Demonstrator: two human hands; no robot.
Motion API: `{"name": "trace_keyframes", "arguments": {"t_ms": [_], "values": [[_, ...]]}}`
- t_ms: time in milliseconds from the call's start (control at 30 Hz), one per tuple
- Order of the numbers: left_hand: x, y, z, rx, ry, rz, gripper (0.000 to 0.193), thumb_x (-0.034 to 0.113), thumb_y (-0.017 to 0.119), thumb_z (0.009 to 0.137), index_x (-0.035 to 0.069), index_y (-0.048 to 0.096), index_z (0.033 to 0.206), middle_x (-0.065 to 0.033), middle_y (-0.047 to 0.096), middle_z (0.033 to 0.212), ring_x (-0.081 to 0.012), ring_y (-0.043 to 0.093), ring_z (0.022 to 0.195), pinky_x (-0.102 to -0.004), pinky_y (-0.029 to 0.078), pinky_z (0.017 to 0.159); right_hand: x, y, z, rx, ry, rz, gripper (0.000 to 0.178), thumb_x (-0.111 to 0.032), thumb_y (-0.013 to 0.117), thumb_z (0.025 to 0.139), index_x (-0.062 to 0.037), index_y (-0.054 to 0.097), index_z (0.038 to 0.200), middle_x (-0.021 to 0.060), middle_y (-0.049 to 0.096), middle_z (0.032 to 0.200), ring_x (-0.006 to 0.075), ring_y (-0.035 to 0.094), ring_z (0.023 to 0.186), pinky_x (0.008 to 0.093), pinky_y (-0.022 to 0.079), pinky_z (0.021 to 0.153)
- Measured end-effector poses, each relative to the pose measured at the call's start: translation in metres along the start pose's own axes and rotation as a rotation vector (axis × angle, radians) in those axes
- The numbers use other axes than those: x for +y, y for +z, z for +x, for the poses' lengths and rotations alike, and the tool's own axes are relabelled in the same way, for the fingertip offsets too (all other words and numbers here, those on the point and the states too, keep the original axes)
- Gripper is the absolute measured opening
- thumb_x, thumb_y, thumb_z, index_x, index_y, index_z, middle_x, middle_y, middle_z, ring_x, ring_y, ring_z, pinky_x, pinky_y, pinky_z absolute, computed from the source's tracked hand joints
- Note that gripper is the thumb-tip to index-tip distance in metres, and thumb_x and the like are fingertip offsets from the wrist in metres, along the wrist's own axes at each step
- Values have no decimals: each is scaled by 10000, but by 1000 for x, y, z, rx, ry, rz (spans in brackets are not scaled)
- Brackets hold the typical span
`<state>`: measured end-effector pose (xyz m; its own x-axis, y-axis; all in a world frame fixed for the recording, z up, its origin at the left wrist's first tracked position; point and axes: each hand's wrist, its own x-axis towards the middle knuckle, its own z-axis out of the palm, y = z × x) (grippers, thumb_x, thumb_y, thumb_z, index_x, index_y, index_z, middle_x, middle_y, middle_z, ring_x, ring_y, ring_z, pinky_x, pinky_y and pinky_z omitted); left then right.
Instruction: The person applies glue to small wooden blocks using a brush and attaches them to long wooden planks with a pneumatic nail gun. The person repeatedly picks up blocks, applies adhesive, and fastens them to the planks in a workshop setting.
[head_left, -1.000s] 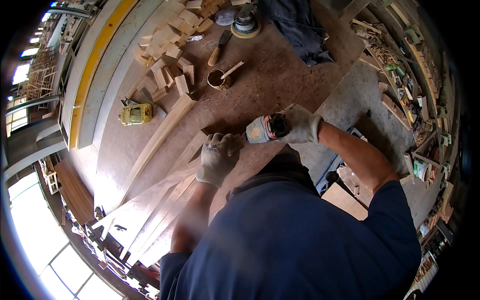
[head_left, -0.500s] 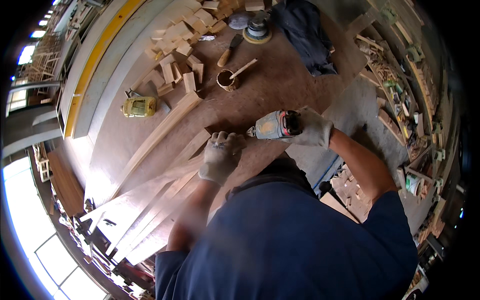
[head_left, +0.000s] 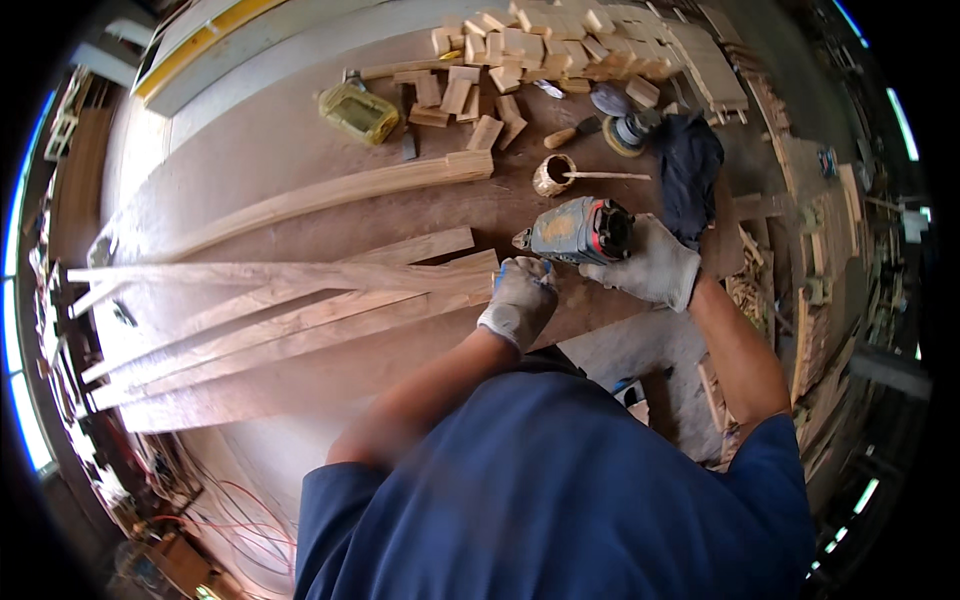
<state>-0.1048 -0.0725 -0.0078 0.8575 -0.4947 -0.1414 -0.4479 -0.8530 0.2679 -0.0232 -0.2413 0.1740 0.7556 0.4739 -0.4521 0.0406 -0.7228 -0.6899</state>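
Note:
My left hand (head_left: 520, 303), in a pale work glove, is closed, with fingers curled beside the right ends of several long wooden strips (head_left: 380, 277). A bit of blue shows at its fingers; what they hold, if anything, I cannot make out. My gloved right hand (head_left: 655, 265) grips a worn grey power tool (head_left: 565, 232) with a red-and-black rear end. Its narrow metal nose points left, just beyond my left fingers. The tool's handle is hidden, and its exact kind is unclear.
Beyond the tool stands a small pot (head_left: 553, 176) with a stick in it. A chisel-like hand tool (head_left: 572, 133), a round sander (head_left: 628, 132), a dark cloth (head_left: 688, 175), wood blocks (head_left: 540, 45) and a yellowish container (head_left: 358, 112) lie farther back on the bench. Hoses (head_left: 250, 530) trail at lower left.
The view has turned, so the bench things appear farther right. The tool's nose has come from the right of my left hand to just beyond its fingers. My right hand still grips the tool.

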Motion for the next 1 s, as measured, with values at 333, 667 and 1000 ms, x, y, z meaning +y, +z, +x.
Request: {"name": "trace_keyframes", "arguments": {"t_ms": [333,667,1000], "values": [[12,81,21,197,-174,-451,312,143,430,1103,69,631,1330,-153,664,1346,-335,597,1210,-461,458,1064,-31,21,66,-243,19,-242,362,-288,804,813,-39,786,1076,209,784,948,316,754,879,411,587,876],[10,81,22,192,-182,-392,304,185,480,1062,54,697,1230,-192,729,1250,-386,664,1175,-475,500,1030,-67,27,101,-396,81,-583,395,-271,806,794,-60,766,1126,199,785,971,329,757,909,421,594,892],[12,76,19,258,-471,-994,323,224,629,979,14,655,1222,-237,729,1116,-438,682,1089,-465,541,969,-90,32,120,-443,69,-679,419,-325,816,750,36,766,957,268,758,902,377,753,857,434,596,818]]}}
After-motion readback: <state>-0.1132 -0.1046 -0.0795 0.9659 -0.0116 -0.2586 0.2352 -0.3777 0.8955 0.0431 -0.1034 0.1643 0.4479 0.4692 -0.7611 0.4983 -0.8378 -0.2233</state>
